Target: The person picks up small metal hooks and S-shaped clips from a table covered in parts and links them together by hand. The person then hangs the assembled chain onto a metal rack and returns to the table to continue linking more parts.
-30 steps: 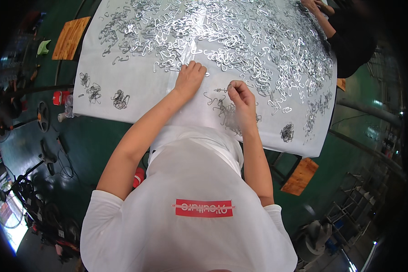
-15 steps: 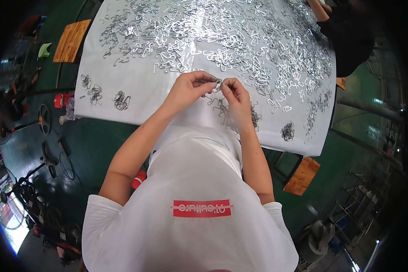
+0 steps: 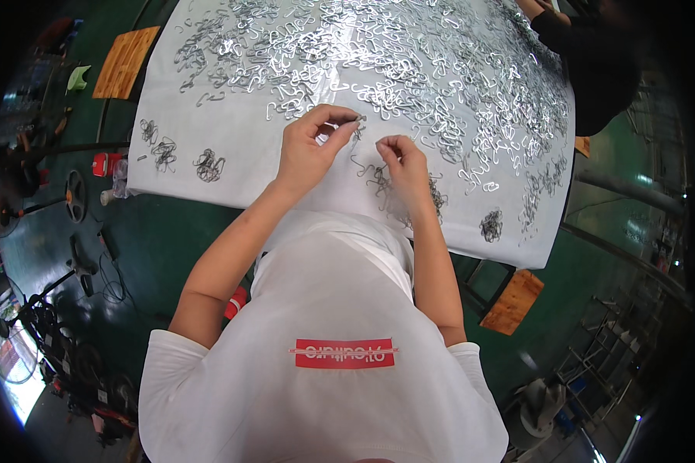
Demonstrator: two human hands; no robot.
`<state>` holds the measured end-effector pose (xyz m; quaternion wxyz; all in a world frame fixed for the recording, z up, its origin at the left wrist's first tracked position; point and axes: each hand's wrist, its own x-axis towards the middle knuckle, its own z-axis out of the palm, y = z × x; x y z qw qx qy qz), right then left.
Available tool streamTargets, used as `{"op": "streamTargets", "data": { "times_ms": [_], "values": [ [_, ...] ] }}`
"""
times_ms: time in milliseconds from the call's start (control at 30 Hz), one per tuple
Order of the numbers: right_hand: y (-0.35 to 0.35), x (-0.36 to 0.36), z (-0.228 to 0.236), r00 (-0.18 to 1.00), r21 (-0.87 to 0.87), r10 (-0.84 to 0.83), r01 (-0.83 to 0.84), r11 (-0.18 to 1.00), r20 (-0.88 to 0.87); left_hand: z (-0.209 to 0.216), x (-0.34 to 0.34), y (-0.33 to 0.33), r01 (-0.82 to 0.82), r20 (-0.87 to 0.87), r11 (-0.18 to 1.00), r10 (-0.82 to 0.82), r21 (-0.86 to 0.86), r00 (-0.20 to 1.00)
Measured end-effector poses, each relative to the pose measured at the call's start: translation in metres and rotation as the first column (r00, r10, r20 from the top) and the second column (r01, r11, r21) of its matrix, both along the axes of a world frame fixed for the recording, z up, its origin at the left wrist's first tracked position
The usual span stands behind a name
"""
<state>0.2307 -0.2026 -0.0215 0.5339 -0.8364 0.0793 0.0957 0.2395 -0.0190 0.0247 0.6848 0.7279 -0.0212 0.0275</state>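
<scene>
Over the near middle of a white-covered table, my left hand pinches a small bent metal hook between thumb and forefinger. To its right and a little nearer, my right hand is closed, its thumb and fingertips together. Whatever they may hold is too small to make out. Beneath and beside the right hand lies a pile of dark wire hooks, partly covered by that hand and wrist. Beyond both hands a wide spread of shiny S-shaped hooks covers the far part of the table.
Small heaps of dark hooks lie at the near left and near right. A person in dark clothing stands at the far right edge. Wooden stools flank the table at the far left and near right.
My hands were together at one small metal piece and are now apart. The left has moved slightly away from me with the hook; the right stays near its place, slightly lower.
</scene>
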Motion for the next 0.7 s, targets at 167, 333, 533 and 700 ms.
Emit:
{"op": "streamTargets", "data": {
  "times_ms": [167, 333, 533, 700],
  "values": [
    [0.013, -0.010, -0.043, 0.913, -0.597, 0.403, -0.291, 0.748, 0.060, 0.000, 0.005, 0.009, -0.046, 0.037, 0.999, 0.046, -0.011, 0.998],
    [0.019, -0.009, -0.038, 0.912, -0.522, 0.410, -0.341, 0.782, 0.019, 0.001, 0.004, 0.016, -0.080, -0.007, 0.996, 0.081, 0.039, 0.997],
    [0.019, 0.001, 0.022, 0.988, 0.438, 0.136, -0.088, 0.895, -0.079, 0.005, -0.007, 0.020, -0.085, -0.004, 0.991, 0.086, 0.106, 0.996],
    [0.025, 0.003, 0.060, 0.994, 0.694, 0.044, 0.038, 0.719, -0.100, 0.010, -0.015, 0.014, -0.069, 0.047, 0.993, 0.064, 0.094, 0.997]
  ]
}}
